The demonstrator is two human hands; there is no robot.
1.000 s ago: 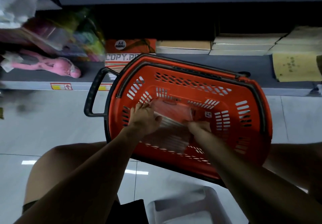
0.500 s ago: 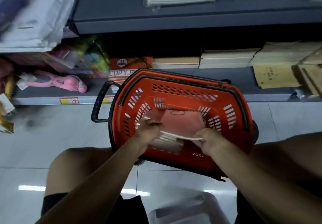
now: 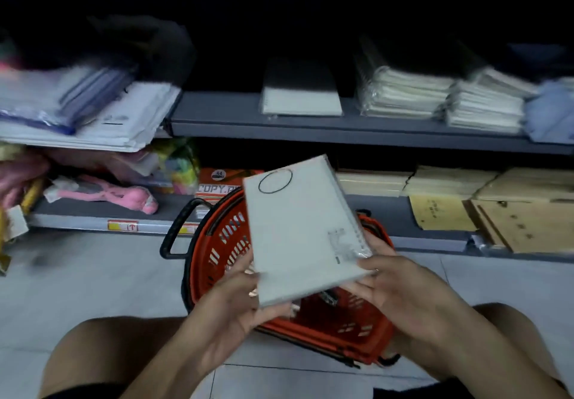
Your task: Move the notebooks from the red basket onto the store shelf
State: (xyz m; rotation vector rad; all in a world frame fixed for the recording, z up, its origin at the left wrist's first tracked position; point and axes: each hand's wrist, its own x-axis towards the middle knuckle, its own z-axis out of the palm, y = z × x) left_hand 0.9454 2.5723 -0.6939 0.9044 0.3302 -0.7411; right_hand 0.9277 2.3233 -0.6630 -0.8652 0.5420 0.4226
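I hold a pale grey spiral notebook (image 3: 302,230) in clear wrap above the red basket (image 3: 223,252), tilted with its far end toward the shelves. My left hand (image 3: 239,302) grips its near left corner and my right hand (image 3: 394,283) grips its near right corner. The basket sits on the floor in front of me, mostly hidden behind the notebook. The grey store shelf (image 3: 310,125) runs across the middle, with one similar notebook (image 3: 299,94) lying on it just above the held one.
Stacks of wrapped notebooks (image 3: 403,94) fill the shelf's right side. White packets (image 3: 93,115) overhang at left. The lower shelf (image 3: 93,215) holds a pink toy (image 3: 115,195), a copy-paper box (image 3: 220,184) and brown envelopes (image 3: 512,212). My knees flank the basket.
Both hands have lifted the notebook out of the basket and up toward the shelf. My view has tilted upward, bringing the middle shelf into sight.
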